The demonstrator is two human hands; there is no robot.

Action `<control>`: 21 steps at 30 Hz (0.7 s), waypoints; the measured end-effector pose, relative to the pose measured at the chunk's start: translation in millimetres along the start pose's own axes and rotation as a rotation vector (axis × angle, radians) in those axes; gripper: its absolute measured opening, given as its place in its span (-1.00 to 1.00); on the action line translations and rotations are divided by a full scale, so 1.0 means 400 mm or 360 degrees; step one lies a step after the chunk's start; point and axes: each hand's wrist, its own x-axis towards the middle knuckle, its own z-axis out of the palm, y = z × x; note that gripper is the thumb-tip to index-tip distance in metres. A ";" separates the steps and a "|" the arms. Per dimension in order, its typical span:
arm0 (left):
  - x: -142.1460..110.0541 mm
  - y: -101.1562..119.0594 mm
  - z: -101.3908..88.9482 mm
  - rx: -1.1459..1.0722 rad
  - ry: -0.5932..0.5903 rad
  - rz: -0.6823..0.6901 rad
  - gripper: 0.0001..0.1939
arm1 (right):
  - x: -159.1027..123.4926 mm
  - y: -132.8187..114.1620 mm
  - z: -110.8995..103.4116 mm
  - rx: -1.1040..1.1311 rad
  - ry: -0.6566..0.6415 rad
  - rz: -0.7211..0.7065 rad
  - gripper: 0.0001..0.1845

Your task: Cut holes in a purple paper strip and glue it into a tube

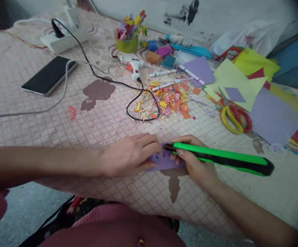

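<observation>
In front of me on the cloth-covered table lies a piece of purple paper (167,165) with small holes or dark marks near its middle. My left hand (132,154) grips its left side, fingers bent over it. My right hand (200,169) is closed around a green-and-black utility knife (226,156), whose dark front end points left and meets the paper between both hands. Whether a blade sticks out, I cannot make out. The fingers of my left hand partly cover the paper.
Beyond my hands lie colourful paper scraps (166,99), a black looped cable and a white glue gun (134,67). Red-and-yellow scissors (232,116) rest on coloured sheets at right. A phone (48,75) and a power strip (63,39) are at left; a green pot (127,43) stands behind.
</observation>
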 end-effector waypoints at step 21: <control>0.039 -0.001 0.018 0.0125 -0.0097 -0.0072 -0.82 | 0.006 0.006 0.004 0.0179 -0.0013 0.0032 -0.88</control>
